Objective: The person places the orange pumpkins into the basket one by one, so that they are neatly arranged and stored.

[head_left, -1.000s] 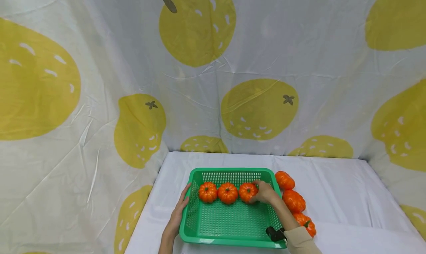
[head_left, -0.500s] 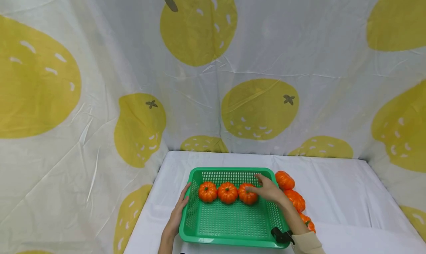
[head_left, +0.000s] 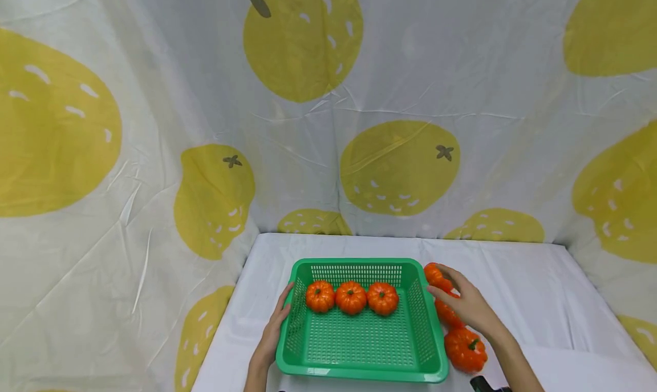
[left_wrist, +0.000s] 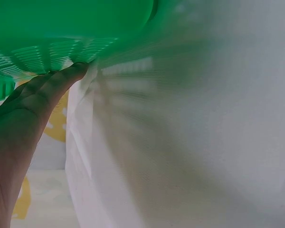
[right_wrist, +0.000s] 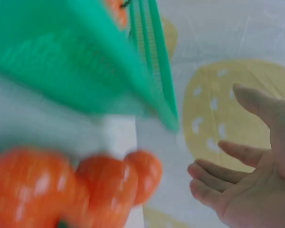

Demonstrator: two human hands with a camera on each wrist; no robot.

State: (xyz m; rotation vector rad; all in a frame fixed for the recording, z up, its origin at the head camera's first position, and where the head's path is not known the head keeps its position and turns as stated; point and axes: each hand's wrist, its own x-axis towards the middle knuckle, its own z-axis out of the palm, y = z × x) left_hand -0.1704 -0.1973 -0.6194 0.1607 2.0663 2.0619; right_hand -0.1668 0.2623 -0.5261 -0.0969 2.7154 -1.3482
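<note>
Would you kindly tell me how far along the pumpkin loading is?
Done: three pumpkins sit in the green basket. In hand: the right hand hovers open over the pumpkins outside, holding none; the left hand rests on the basket. Left: three outside.

a big white cloth (head_left: 169,84) with yellow fruit shapes hangs all around like walls. a table with a white cover (head_left: 513,278) sits in the corner below.
</note>
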